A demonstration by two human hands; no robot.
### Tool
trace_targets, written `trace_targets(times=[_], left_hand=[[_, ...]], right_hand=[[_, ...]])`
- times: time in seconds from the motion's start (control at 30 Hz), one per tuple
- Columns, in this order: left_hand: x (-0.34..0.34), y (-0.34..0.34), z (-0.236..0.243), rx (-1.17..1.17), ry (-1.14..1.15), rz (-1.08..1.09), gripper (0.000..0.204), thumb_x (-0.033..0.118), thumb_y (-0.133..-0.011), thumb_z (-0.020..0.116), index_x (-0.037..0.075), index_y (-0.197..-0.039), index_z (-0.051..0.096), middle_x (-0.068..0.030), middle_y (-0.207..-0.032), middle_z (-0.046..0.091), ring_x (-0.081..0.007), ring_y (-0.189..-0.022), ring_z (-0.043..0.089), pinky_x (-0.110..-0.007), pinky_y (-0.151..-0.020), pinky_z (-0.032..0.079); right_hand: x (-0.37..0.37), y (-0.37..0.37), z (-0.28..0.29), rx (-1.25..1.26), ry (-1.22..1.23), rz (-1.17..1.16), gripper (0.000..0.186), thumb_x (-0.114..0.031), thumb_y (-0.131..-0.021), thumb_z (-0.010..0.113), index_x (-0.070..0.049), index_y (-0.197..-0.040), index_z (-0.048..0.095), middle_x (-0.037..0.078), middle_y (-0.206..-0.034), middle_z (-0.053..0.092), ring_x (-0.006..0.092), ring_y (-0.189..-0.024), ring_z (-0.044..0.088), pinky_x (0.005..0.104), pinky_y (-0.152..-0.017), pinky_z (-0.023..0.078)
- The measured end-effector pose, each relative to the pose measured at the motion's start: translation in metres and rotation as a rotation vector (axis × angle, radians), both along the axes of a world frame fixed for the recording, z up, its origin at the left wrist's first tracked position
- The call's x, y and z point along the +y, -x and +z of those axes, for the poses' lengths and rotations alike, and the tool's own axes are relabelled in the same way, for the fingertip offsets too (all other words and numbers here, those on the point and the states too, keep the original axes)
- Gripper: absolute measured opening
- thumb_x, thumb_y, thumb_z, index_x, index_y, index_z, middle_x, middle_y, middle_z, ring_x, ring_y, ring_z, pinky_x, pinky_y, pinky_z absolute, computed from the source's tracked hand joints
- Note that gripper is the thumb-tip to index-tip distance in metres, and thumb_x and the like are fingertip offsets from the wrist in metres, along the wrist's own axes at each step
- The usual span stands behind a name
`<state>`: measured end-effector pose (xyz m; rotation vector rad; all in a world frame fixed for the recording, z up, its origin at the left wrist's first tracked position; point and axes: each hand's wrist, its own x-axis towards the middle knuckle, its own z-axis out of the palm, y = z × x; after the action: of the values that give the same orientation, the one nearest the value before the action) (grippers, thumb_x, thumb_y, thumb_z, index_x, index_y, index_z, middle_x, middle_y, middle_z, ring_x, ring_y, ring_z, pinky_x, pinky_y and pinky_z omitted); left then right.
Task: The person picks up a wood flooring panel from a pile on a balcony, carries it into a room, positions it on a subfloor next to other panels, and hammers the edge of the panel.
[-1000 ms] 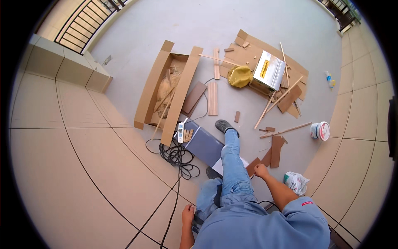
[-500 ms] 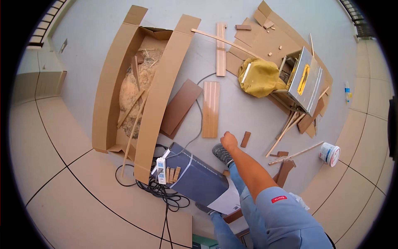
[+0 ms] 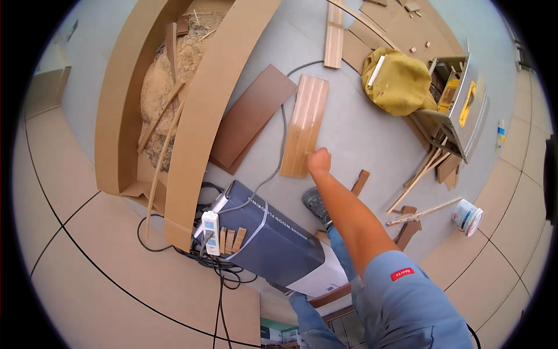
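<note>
My right hand point(image 3: 318, 161) reaches in from the lower right with its fingers curled closed at the right edge of a light wooden floorboard point(image 3: 306, 123), near the board's closer end. The fingertips are partly hidden. This grooved, glossy board lies on the grey floor, with a grey cord point(image 3: 283, 122) running along its left side. Two reddish-brown boards point(image 3: 256, 113) lie overlapping to its left. A small brown wood piece point(image 3: 360, 182) is on the floor right of my forearm. My left hand is out of the picture.
A long open cardboard box point(image 3: 216, 99) holds sawdust and strips at left. A blue-and-white carton point(image 3: 273, 250) carries a power strip point(image 3: 210, 232). At right stand a table saw point(image 3: 465, 110) with a yellow bag point(image 3: 398, 81), and a white bucket point(image 3: 467, 217). Black cables point(image 3: 226, 279) tangle near the carton.
My right hand has moved forward to the light floorboard's right edge. The view has shifted closer, and the board appears more slanted than before.
</note>
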<state>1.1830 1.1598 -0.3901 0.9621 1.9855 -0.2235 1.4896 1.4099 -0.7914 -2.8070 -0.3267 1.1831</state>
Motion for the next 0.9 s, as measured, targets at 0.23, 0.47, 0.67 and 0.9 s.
trace_targets(times=[0.23, 0.47, 0.67, 0.9], left_hand=[[-0.01, -0.008, -0.003, 0.025, -0.019, 0.004, 0.057, 0.035, -0.089, 0.072, -0.009, -0.123, 0.062, -0.028, -0.115, 0.066, -0.0398, -0.11, 0.063, -0.046, -0.1, 0.048], [-0.033, -0.006, 0.014, 0.031, -0.003, 0.004, 0.058, 0.035, -0.088, 0.073, -0.01, -0.123, 0.061, -0.0285, -0.116, 0.065, -0.0408, -0.111, 0.062, -0.046, -0.1, 0.047], [-0.068, 0.002, 0.08, 0.013, 0.022, 0.01, 0.059, 0.035, -0.087, 0.074, -0.01, -0.124, 0.061, -0.029, -0.117, 0.065, -0.0416, -0.112, 0.061, -0.047, -0.101, 0.046], [-0.168, 0.033, 0.202, 0.002, 0.043, 0.02, 0.06, 0.034, -0.087, 0.074, -0.01, -0.124, 0.06, -0.0296, -0.118, 0.064, -0.0425, -0.113, 0.06, -0.048, -0.102, 0.046]], right_hand=[[0.017, 0.005, -0.003, 0.112, 0.061, -0.071, 0.079, -0.039, -0.076, 0.088, 0.006, -0.129, 0.051, 0.026, -0.133, 0.056, 0.0406, -0.121, 0.058, 0.046, -0.103, 0.051], [0.005, 0.014, 0.043, 0.1, -0.159, -0.139, 0.077, -0.039, -0.077, 0.087, 0.008, -0.129, 0.053, 0.025, -0.12, 0.064, 0.0377, -0.122, 0.059, 0.0446, -0.095, 0.053], [-0.043, -0.02, 0.177, -0.122, -0.342, 0.5, 0.046, -0.017, -0.084, 0.07, 0.003, -0.125, 0.062, 0.018, -0.117, 0.06, 0.0389, -0.108, 0.059, 0.0456, -0.086, 0.051], [-0.148, -0.079, 0.421, -0.402, -0.583, 1.23, 0.06, -0.001, -0.083, 0.058, 0.001, -0.143, 0.053, 0.015, -0.121, 0.057, 0.0325, -0.106, 0.054, 0.0418, -0.091, 0.045]])
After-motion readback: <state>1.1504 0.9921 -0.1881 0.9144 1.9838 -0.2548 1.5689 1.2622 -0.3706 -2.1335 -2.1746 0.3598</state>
